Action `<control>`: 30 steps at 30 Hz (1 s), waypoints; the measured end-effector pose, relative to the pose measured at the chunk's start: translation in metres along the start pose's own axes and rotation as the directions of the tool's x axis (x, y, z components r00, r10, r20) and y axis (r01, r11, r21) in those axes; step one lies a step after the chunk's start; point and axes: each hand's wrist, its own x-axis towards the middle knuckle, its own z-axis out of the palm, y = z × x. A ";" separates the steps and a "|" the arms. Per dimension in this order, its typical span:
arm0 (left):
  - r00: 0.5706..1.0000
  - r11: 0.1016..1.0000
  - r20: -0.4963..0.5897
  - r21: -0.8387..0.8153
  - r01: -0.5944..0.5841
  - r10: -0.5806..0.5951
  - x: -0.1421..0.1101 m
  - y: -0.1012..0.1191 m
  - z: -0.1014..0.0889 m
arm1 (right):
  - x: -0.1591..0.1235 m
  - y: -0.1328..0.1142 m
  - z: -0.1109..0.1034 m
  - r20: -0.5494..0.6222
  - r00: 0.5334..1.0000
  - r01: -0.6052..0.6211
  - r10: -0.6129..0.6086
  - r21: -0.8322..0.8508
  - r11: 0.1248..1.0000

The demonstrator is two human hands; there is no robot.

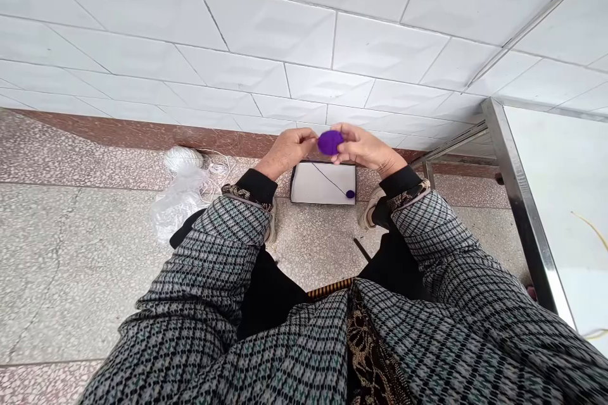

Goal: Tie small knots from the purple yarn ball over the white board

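Head view, right hand (365,147) gripping disc (328,142), left hand's (291,148) grip unclear, ball (350,193) in box (304,188)

A clear plastic bag (178,205) lies left — white tiled wall (266,28) ahead, metal-edged table (560,183) right.

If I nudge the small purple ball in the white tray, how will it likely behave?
The purple ball may roll, given its round outline, though the dark-rimmed tray would probably contain it. Small as it looks, it is probably light. The dark strand running to it might drag it along if pulled.
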 end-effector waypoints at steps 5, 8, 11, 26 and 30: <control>0.907 0.997 0.412 -0.037 -0.072 0.081 -0.008 0.011 0.007 | 0.008 0.000 -0.004 -0.396 0.911 0.104 -0.112 -0.042 0.994; 0.900 0.994 0.422 -0.046 -0.096 0.106 -0.011 0.015 0.003 | 0.007 0.004 -0.005 -0.416 0.909 -0.199 0.036 -0.357 0.912; 0.969 0.996 0.237 -0.059 -0.064 0.076 -0.009 0.010 -0.005 | 0.001 0.007 -0.004 -0.114 0.972 -0.236 0.207 -0.529 0.815; 0.814 0.993 0.570 -0.045 -0.108 0.114 -0.012 0.018 0.000 | 0.006 -0.005 -0.003 -0.479 0.878 -0.118 0.001 -0.213 0.970; 0.946 0.991 0.307 -0.119 -0.069 0.102 -0.012 0.013 -0.010 | 0.000 -0.001 -0.001 -0.190 0.966 -0.253 0.176 -0.540 0.803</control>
